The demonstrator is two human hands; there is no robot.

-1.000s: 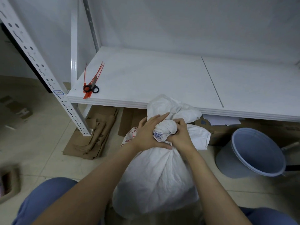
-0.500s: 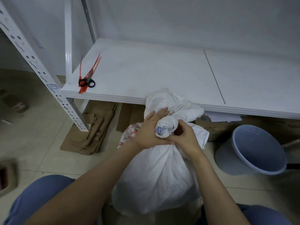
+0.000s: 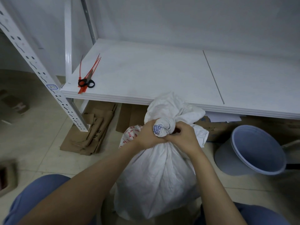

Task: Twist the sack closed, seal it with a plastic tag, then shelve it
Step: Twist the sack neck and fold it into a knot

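Gripping the sack (image 3: 159,176) at its twisted neck, left hand (image 3: 148,135) and right hand (image 3: 183,138) touch.

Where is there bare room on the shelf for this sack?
The white shelf board is bare right of black-handled scissors and red plastic tags at its left corner, across the panel seam. Crowded: that corner, and the floor by the white woven sack and grey plastic bucket.

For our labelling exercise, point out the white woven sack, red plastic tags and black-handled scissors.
white woven sack (image 3: 159,176), head view, body.
red plastic tags (image 3: 82,90), head view, label end.
black-handled scissors (image 3: 87,82), head view, handle.
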